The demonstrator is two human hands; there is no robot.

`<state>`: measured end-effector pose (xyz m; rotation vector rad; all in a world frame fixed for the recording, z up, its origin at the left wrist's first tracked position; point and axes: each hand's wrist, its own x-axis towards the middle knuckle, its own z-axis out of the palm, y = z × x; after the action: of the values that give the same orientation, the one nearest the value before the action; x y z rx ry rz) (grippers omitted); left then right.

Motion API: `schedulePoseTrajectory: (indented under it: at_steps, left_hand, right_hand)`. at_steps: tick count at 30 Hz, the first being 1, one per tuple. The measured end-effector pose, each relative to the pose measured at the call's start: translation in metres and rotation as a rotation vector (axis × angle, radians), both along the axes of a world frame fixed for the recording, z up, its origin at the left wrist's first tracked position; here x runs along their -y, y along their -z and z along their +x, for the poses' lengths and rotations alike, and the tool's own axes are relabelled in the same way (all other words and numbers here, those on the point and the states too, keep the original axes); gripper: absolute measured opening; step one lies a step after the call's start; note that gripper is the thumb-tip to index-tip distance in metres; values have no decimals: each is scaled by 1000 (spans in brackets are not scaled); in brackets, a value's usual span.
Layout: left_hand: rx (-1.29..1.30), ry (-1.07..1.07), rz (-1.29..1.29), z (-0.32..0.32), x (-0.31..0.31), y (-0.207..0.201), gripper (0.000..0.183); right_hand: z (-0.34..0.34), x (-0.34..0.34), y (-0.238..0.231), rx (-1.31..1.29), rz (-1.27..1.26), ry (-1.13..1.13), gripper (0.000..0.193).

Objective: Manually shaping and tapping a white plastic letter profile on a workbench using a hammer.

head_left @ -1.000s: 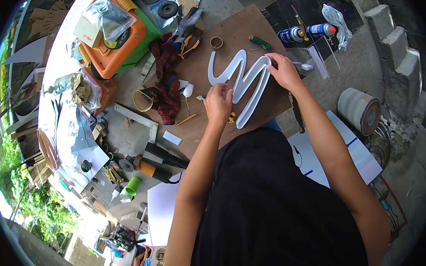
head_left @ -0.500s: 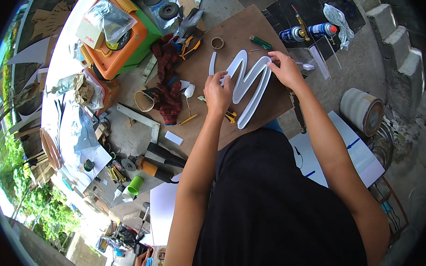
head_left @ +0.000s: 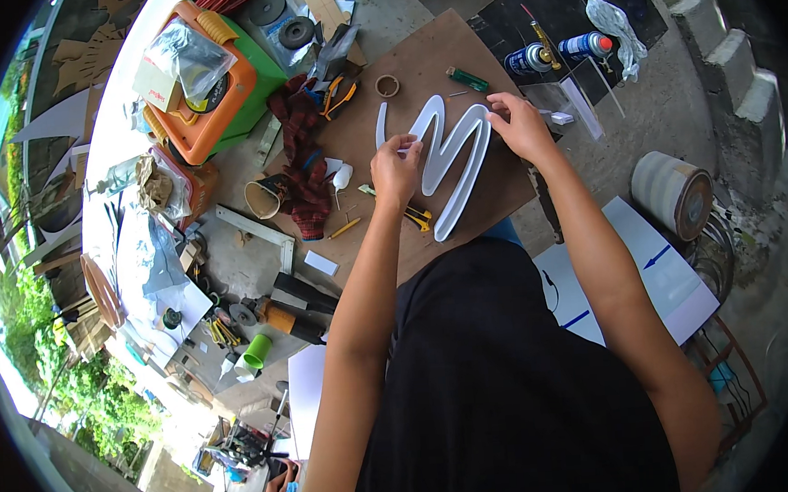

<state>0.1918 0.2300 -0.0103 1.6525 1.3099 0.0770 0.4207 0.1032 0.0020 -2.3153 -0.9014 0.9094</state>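
Observation:
A white zigzag letter shape [head_left: 444,157] with raised rims, much like a script M, lies on the brown board [head_left: 353,172]. My left hand [head_left: 396,169] pinches its left part, fingers closed around the edge. At the upper right bend, my right hand [head_left: 520,128] holds the rim between thumb and fingers, which are bent. A curved white tail [head_left: 381,125] of the shape rises beyond my left hand. Close to my left wrist lies a yellow utility knife [head_left: 418,217]. Beyond the shape are a green lighter-like object [head_left: 468,80] and a tape roll [head_left: 387,86].
Spray cans [head_left: 586,47] stand on a black sheet at the far right. Left of the board lie a plaid cloth [head_left: 302,148], a small glue bottle [head_left: 342,176], a pencil [head_left: 345,228] and an angle grinder [head_left: 281,319]. An orange-green toolbox [head_left: 254,97] stands behind them.
Both hands and the white letter shape appear slightly further left. My right fingertips have shifted a little outward along its upper right bend. The whole view has tilted slightly.

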Motion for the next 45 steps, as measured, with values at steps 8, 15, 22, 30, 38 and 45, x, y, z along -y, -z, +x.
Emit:
schedulePoseTrajectory:
  at_steps: [8,15,22,30,38,45]
  left_hand:
    - [168,-213,160,11,-17,-13,22]
    - [138,-417,328,30,-69,-8,17]
    - [2,-494,325,29,-82,14,17]
    - [8,-325,339,29,-45,19,12]
    - [115,-62,238,27,-2,-1,10]
    - [85,427,439,96,-33,10,15]
  right_hand:
    - [11,11,-15,122,160,72,30]
    - [-1,48,-27,87,216,175,25]
    - [-14,104,-10,87,67,212,17]
    - [-20,127,-2,43,-18,165,27]
    - [-25,129,-1,-11,-62,100,45]
    - [-35,130,15,116,-93,92,46]
